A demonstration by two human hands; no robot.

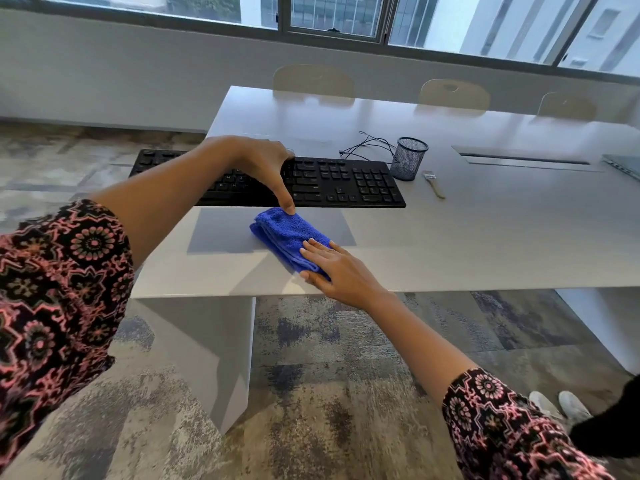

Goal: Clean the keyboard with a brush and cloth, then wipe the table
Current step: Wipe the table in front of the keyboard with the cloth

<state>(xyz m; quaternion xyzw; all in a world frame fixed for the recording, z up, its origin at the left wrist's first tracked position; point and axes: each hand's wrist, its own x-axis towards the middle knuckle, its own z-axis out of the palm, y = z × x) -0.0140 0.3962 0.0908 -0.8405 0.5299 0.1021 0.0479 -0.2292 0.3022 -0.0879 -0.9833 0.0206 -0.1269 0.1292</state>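
A black keyboard (332, 183) is lifted above the white table (485, 244), its left end reaching past the table's left edge and its shadow lying on the tabletop. My left hand (263, 168) grips its middle, thumb at the front edge and fingers over the back. A folded blue cloth (284, 233) lies on the table below the keyboard's front edge. My right hand (332, 268) presses flat on the cloth's near end with straight fingers. A small brush (433, 183) lies on the table right of the keyboard.
A black mesh pen cup (410, 157) stands behind the keyboard's right end, with a black cable (367, 145) beside it. A cable slot (526, 157) is set in the tabletop at right. Three chairs (313, 81) line the far side. Carpeted floor lies below.
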